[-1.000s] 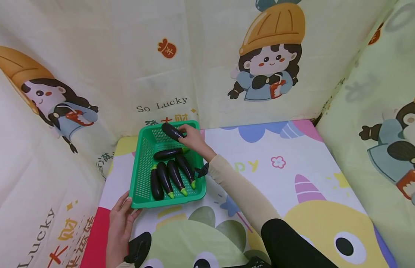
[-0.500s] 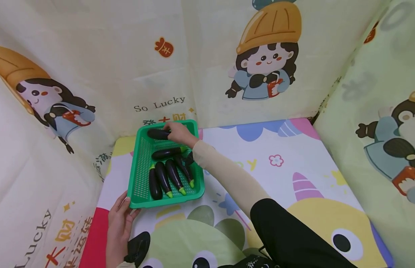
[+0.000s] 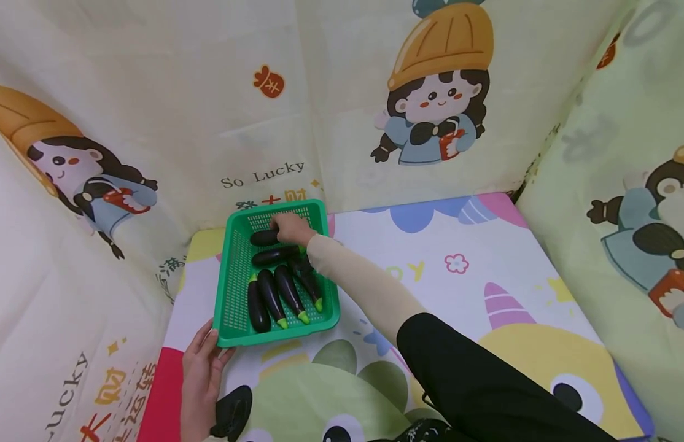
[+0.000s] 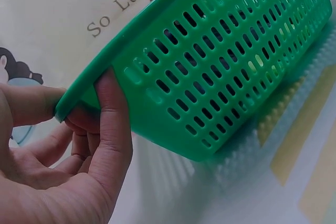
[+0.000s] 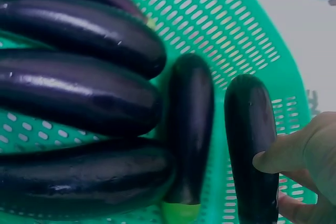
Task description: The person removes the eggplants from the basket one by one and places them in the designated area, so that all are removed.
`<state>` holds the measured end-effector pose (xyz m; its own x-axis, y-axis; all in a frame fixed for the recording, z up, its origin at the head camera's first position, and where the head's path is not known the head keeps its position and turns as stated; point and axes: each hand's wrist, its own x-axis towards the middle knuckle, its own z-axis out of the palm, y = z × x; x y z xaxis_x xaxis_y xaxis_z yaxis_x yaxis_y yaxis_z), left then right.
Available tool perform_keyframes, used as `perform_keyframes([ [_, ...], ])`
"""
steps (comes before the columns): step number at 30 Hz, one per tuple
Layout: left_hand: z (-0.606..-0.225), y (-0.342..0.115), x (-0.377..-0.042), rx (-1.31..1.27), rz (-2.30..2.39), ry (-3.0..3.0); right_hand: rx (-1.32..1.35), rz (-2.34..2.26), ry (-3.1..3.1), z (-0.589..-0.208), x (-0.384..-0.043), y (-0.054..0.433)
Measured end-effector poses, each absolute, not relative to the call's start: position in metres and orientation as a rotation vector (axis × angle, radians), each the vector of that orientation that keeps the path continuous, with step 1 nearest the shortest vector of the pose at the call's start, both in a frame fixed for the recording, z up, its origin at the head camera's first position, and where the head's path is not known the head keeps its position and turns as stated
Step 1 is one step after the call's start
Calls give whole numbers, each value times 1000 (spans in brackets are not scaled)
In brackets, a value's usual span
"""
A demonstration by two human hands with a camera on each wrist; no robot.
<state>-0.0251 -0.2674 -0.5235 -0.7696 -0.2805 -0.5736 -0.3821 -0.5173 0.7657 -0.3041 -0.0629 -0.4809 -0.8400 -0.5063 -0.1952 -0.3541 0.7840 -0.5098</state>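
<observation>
My right hand (image 3: 291, 229) reaches into the far end of a green plastic basket (image 3: 222, 307) and grips a dark purple eggplant (image 5: 251, 124), thumb on its near side. Beside that one, another eggplant (image 3: 275, 255) lies crosswise with its green stem end to the right. Several more eggplants (image 3: 271, 297) lie side by side in the near half, green ends toward me. At the near left corner my left hand (image 3: 202, 368) pinches the basket's rim, fingers on both sides of it in the left wrist view.
The basket stands on a table covered with a cartoon-print cloth (image 3: 375, 258). A printed fabric backdrop (image 3: 342, 110) rises close behind the basket's far edge, and more of it hangs at the left and right.
My right hand has moved left and down into the basket with the eggplant, which now lies roughly alongside the crosswise one. The left hand keeps its hold on the rim.
</observation>
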Motion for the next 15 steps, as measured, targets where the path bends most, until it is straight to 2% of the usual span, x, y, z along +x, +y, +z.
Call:
perform_keyframes([
  [9, -523, -268, -25, -1025, 2478, 1533, -537, -683, 2648, -496, -308, -62],
  [15, -527, -268, -20, -838, 2540, 1613, -512, -721, 2629, -500, -307, -60],
])
